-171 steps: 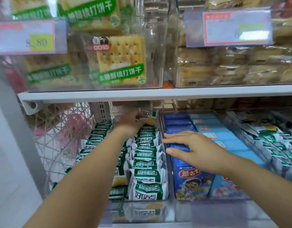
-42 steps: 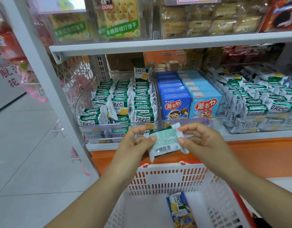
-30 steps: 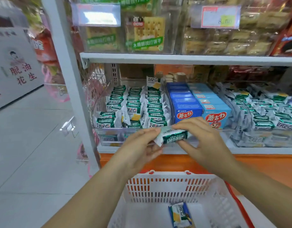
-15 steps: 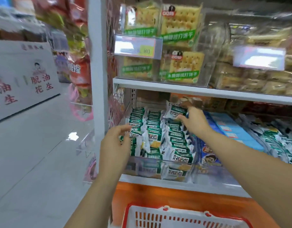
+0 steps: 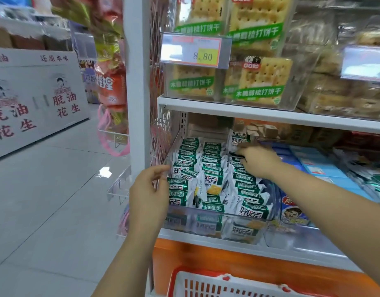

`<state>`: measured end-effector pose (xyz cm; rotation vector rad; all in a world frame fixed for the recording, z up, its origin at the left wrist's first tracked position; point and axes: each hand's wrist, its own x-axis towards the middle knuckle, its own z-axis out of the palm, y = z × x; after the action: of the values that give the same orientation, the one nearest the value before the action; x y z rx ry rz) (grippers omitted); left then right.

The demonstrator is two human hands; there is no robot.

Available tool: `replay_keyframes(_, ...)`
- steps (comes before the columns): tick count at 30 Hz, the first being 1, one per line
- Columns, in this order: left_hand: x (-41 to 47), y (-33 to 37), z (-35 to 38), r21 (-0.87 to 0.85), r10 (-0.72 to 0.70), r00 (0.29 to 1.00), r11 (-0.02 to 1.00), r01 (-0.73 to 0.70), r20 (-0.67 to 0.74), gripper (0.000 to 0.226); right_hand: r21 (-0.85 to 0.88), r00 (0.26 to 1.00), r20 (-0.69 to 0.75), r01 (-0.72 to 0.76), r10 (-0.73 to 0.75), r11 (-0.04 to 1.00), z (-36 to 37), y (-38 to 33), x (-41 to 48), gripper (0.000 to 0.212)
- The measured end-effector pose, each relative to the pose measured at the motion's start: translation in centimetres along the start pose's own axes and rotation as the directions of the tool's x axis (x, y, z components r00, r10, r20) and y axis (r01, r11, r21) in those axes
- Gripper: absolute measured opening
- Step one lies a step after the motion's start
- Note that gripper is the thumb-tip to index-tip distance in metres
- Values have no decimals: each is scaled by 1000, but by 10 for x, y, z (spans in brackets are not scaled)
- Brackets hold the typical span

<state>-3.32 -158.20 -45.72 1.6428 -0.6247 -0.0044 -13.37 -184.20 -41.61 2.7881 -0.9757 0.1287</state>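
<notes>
My right hand (image 5: 259,161) reaches deep into the clear bin (image 5: 216,213). Its fingers are curled, pinching a green-and-white snack packet (image 5: 236,155) at the back of the bin's right-hand row, just in front of another packet (image 5: 237,137) standing upright there. My left hand (image 5: 149,196) hovers just outside the bin's front left corner, fingers loosely bent, holding nothing. Blue boxes (image 5: 317,170) sit just right of the bin, and a red-rimmed basket (image 5: 227,284) is below it.
</notes>
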Motion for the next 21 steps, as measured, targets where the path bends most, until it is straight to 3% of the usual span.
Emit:
replay_keyframes(2,-1,1,0,31,6,1000,1000,-5,-16,29,-75,993,116,-9,18,997,-4,2,-2,39)
replay_keyframes(4,-2,2,-1,55,6,1000,999,-5,-26,30,-69,990,138,-19,28,997,-10,4,-5,40)
replay_keyframes(6,-2,1,-2,52,-15,1000,999,15,-18,30,19,998,63,-6,4,1000,-17,-1,-13,39)
replay_keyframes(9,-1,-3,-3,15,-50,998,999,50,22,30,293,977,-133,197,-164,936,-30,-27,-30,33)
replay_keyframes(11,0,-5,-2,7,-65,997,998,65,31,28,405,959,-62,276,-275,872,-36,-52,-42,36)
replay_keyframes(14,0,-3,-4,-12,-72,997,997,72,38,27,362,953,1,281,-302,889,-31,-86,-48,41)
replay_keyframes(16,0,-1,-6,-31,-68,996,997,70,50,26,343,958,-10,274,-288,898,-24,-98,-43,35)
replay_keyframes(21,2,-2,-11,-54,-59,995,997,64,84,23,480,976,-66,215,-209,850,-23,-102,-32,5)
